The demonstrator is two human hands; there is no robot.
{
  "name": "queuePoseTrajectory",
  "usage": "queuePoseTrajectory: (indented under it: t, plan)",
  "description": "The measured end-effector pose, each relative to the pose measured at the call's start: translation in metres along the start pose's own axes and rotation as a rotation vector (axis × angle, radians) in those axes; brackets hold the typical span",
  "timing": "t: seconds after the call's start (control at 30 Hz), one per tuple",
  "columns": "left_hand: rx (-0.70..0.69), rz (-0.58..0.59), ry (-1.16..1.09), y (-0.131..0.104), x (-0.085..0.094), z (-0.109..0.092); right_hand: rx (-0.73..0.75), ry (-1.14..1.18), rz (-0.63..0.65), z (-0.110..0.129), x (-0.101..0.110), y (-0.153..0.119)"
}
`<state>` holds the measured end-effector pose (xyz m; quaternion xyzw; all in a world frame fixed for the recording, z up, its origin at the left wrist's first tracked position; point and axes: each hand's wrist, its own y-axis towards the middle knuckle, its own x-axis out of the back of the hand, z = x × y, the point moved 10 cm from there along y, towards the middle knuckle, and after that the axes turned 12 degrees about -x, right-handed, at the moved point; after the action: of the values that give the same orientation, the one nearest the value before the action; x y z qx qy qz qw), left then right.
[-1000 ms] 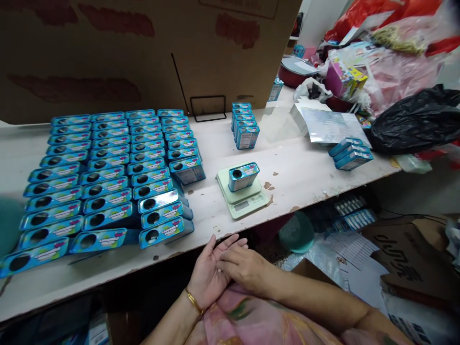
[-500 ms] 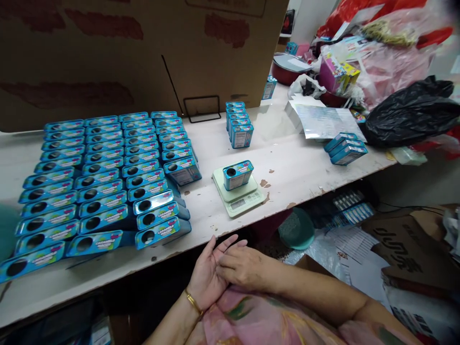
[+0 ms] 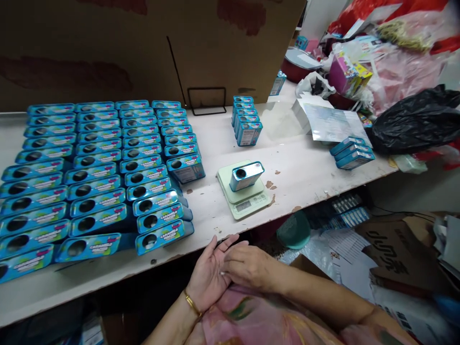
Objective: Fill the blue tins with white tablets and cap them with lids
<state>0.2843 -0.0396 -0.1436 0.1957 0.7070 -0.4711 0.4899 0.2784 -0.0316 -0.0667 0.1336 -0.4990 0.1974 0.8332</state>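
Blue box [image 3: 247, 177] on scale [image 3: 256, 200]; left hand [image 3: 207, 274], right hand [image 3: 251, 268] in front of it, not touching it.
Left palm up, loosely open; right curled over left, fingertips at small white bit [image 3: 222, 273], can't tell if gripped. Box rows [image 3: 95, 174] left of scale, short row [image 3: 248, 134] behind it, same tabletop [image 3: 205, 211].
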Motion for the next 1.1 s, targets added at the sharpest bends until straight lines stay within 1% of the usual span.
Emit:
queuePoseTrajectory:
  t: [0.07, 0.1, 0.17, 0.27, 0.33, 0.37, 0.43, 0.57, 0.63, 0.7, 0.77, 0.83, 0.87, 0.93, 0.97, 1.1]
  plan:
    - [-0.026, 0.009, -0.021, 0.002, 0.000, -0.004, -0.052, 0.078, -0.053, -0.011, 0.025, 0.005]
    - [-0.037, 0.010, -0.026, 0.004, 0.000, -0.006, -0.088, 0.107, -0.094, -0.019, 0.041, 0.007]
    - [-0.047, 0.009, -0.026, 0.005, 0.001, -0.008, -0.169, 0.129, -0.218, -0.037, 0.079, 0.010]
    - [-0.045, 0.007, -0.017, 0.006, 0.005, -0.010, -0.276, 0.072, -0.422, -0.062, 0.132, 0.014]
    - [-0.056, 0.004, -0.021, 0.006, 0.007, -0.013, -0.308, 0.001, -0.489, -0.072, 0.155, 0.021]
    - [-0.061, 0.002, -0.021, 0.006, 0.009, -0.014, -0.313, -0.035, -0.496, -0.075, 0.161, 0.027]
    - [-0.072, -0.003, -0.020, 0.006, 0.011, -0.015, -0.306, -0.099, -0.482, -0.078, 0.166, 0.040]
    - [-0.085, -0.023, -0.012, 0.007, 0.012, -0.017, -0.288, -0.211, -0.420, -0.082, 0.161, 0.061]
    - [-0.093, -0.039, 0.007, 0.004, 0.010, -0.020, -0.287, -0.225, -0.419, -0.083, 0.161, 0.063]
    - [-0.121, -0.051, 0.057, -0.004, 0.005, -0.029, -0.291, -0.191, -0.455, -0.083, 0.165, 0.057]
    - [-0.204, -0.078, 0.140, -0.021, 0.001, -0.050, -0.302, -0.132, -0.524, -0.083, 0.170, 0.044]
    - [-0.363, -0.140, 0.241, -0.046, -0.001, -0.084, -0.330, -0.071, -0.586, -0.085, 0.168, 0.028]
    - [-0.470, -0.178, 0.295, -0.062, -0.002, -0.106, -0.341, -0.042, -0.601, -0.085, 0.162, 0.020]
    - [-0.699, -0.259, 0.409, -0.099, -0.006, -0.150, -0.342, 0.014, -0.583, -0.083, 0.139, 0.007]
    - [-0.820, -0.303, 0.473, -0.119, -0.008, -0.173, -0.306, 0.035, -0.543, -0.078, 0.123, 0.004]
    - [-1.306, -0.516, 0.800, -0.205, -0.014, -0.276, -0.282, 0.150, -0.311, -0.064, 0.047, -0.001]
